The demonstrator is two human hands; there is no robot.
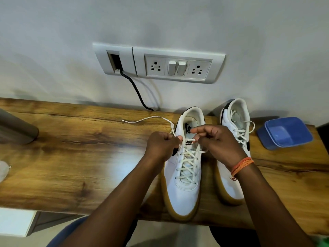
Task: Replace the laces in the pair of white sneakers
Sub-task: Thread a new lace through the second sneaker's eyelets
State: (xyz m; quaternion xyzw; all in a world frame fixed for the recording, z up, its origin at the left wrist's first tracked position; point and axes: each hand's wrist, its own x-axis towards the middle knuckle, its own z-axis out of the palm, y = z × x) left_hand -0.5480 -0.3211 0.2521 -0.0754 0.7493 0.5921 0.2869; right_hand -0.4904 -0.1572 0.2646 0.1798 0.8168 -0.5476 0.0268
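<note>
Two white sneakers with gum soles stand side by side on the wooden desk (pixel 71 157), toes toward me. The left sneaker (pixel 183 189) is laced up to its tongue. My left hand (pixel 162 145) pinches the white lace (pixel 147 119) at the sneaker's top left eyelet; the lace's free end trails left across the desk. My right hand (pixel 219 141) pinches the other lace end at the top right of the tongue. The right sneaker (pixel 235 118) is laced, its ends loose, and partly hidden behind my right wrist.
A blue plastic tub (pixel 286 132) sits at the desk's right end. A switch and socket panel (pixel 178 67) is on the wall behind, with a black cable (pixel 137 90) running down to the desk. A grey object (pixel 16 129) lies at far left.
</note>
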